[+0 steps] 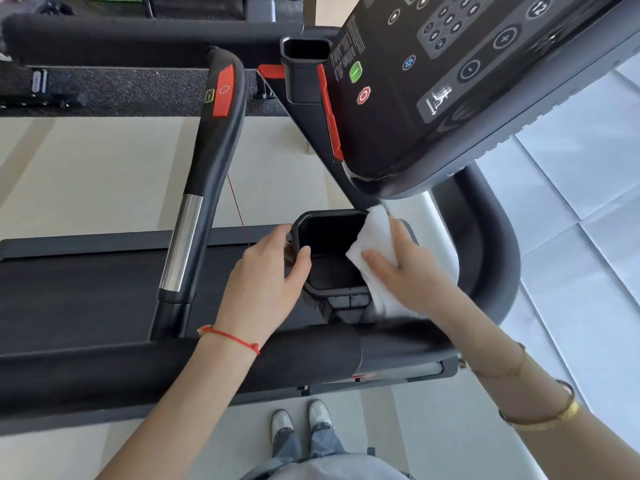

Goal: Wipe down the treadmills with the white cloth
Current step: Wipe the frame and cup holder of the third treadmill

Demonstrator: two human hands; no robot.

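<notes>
The left hand (268, 268) curls over the left rim of the black cup holder (332, 252) on the treadmill (104, 285), thumb hooked on the inner edge and fingers wrapped on the outer wall, gripping it. A red string bracelet (230, 337) circles that wrist. The right hand (412, 271) lies with fingers straight and close together, pressing the white cloth (375, 233) flat against the holder's right rim; the folded cloth drapes over that edge, part hanging inside the cavity and part trailing down the outer side under the palm. Gold bangles (543, 419) sit on the right forearm.

The cup holder shows only a dark, bare bottom. A second cup holder (304, 51) farther away, beside the console (450, 81), is too dark inside to read.

The console tilts overhead with a green button (355, 72), a red stop button (363, 95) and a keypad whose markings blur. A handrail (207, 174) with a red pad and a silver sensor strip rises left of the holder. The belt runs off the left edge, and the padded front bar (173, 365) crosses beneath both forearms. The lower end of the cloth is smeared by motion blur. Grey shoes (301, 420) stand on the pale floor below
</notes>
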